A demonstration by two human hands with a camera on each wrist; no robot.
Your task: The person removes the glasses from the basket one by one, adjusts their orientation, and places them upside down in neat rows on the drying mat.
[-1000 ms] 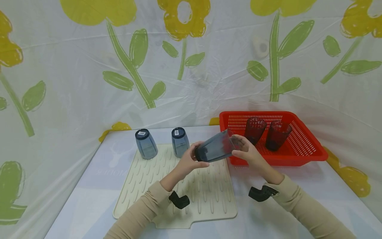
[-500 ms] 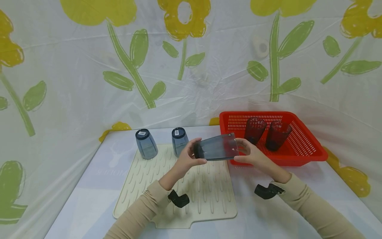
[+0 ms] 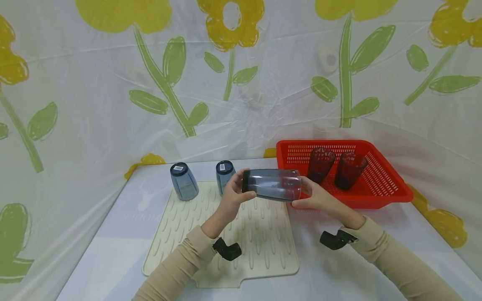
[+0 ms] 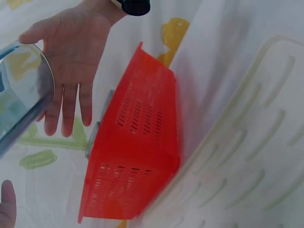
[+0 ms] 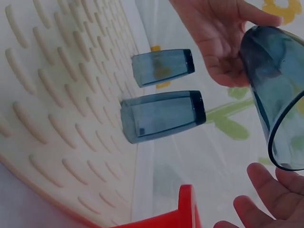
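At mid-frame, the left hand (image 3: 232,198) curls fingers round the base of a sideways, blue-grey, tapered glass tumbler (image 3: 273,184) while the right hand (image 3: 318,198), fingers spread, flanks the rim, so a loosened grip could drop it onto the cream, ridged, flat mat (image 3: 260,255).

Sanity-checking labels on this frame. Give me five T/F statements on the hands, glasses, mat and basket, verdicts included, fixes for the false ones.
1. The left hand grips the base end of the held glass. True.
2. The held glass is upright. False: it is turned on its side, mouth toward the right hand.
3. Two upturned glasses stand at the far end of the mat. True.
4. The red basket contains three glasses. False: it contains two.
5. The red basket is to the right of the mat. True.
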